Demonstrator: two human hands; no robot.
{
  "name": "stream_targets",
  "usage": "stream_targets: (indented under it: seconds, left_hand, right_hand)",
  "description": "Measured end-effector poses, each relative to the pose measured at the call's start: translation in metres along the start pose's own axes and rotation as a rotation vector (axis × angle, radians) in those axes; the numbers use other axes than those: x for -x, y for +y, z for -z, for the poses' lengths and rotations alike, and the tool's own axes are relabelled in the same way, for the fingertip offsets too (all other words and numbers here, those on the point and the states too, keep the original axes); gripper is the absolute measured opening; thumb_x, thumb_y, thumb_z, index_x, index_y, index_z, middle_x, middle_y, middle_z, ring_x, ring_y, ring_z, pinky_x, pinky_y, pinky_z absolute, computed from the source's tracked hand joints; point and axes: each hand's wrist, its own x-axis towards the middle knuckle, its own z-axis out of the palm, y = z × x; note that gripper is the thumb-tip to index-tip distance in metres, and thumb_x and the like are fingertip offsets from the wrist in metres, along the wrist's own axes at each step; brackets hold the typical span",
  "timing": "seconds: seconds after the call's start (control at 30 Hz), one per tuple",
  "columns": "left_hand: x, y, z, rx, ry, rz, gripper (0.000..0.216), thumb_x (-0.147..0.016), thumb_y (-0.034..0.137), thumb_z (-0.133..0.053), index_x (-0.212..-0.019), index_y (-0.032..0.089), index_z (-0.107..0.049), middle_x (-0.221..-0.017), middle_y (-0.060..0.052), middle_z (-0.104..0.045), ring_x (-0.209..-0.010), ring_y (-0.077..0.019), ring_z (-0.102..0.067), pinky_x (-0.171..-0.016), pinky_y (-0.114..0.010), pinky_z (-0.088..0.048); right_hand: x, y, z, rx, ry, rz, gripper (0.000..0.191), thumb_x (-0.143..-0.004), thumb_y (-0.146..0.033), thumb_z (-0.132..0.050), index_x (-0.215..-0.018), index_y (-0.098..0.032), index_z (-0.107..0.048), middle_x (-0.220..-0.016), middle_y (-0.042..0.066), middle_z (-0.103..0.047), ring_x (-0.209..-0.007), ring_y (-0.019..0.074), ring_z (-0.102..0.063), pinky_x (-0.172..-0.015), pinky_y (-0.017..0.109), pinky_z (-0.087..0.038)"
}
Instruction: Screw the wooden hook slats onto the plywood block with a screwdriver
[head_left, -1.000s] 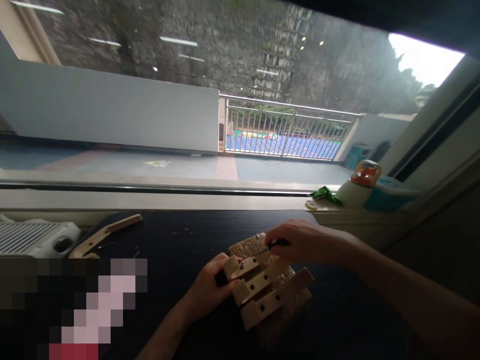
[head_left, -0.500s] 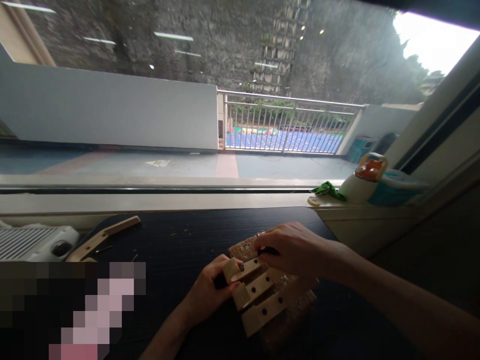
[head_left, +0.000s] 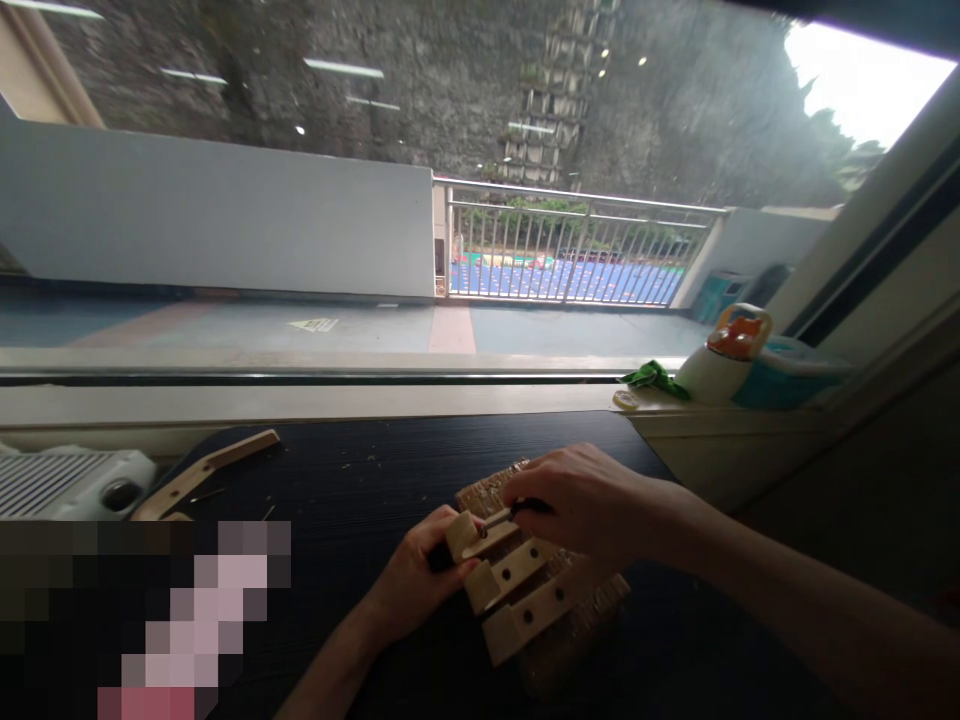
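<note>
Three light wooden blocks with dark holes lie side by side on a brown cork-like board on the dark table. My left hand is closed round the left end of the farthest block. My right hand grips a small dark-handled tool; its thin metal tip rests at the hole of that same block.
A long wooden piece lies at the table's far left, next to a white ribbed device. On the window sill at right stand a white bottle with an orange cap, a green cloth and a teal container. Small chips dot the table.
My right hand has slid left with the tool, bringing its tip to the hole of the farthest block. The left hand has kept its hold.
</note>
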Motion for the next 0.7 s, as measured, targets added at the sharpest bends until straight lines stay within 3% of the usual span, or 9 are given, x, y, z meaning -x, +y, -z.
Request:
stream_targets:
  seconds: [0.43, 0.7]
  left_hand:
    - [-0.001, 0.002, 0.001, -0.007, -0.015, 0.008, 0.018, -0.074, 0.024, -0.062, -0.091, 0.016, -0.063, -0.081, 0.0, -0.05, -0.074, -0.0143, -0.05, -0.067, -0.024, -0.044]
    - [-0.001, 0.002, 0.001, -0.037, -0.009, -0.002, 0.015, -0.074, 0.023, -0.061, -0.088, 0.017, -0.062, -0.08, 0.0, -0.052, -0.075, -0.0145, -0.052, -0.068, -0.024, -0.044]
  right_hand:
    - [-0.004, 0.003, 0.006, 0.052, 0.044, 0.03, 0.017, -0.079, -0.023, -0.046, -0.075, -0.022, -0.062, -0.072, 0.0, -0.065, -0.065, 0.0131, -0.055, -0.055, 0.026, -0.025]
    - [-0.007, 0.005, 0.014, 0.179, -0.068, -0.025, 0.017, -0.078, -0.02, -0.046, -0.073, -0.019, -0.063, -0.07, 0.003, -0.065, -0.062, 0.0139, -0.057, -0.051, 0.026, -0.025]
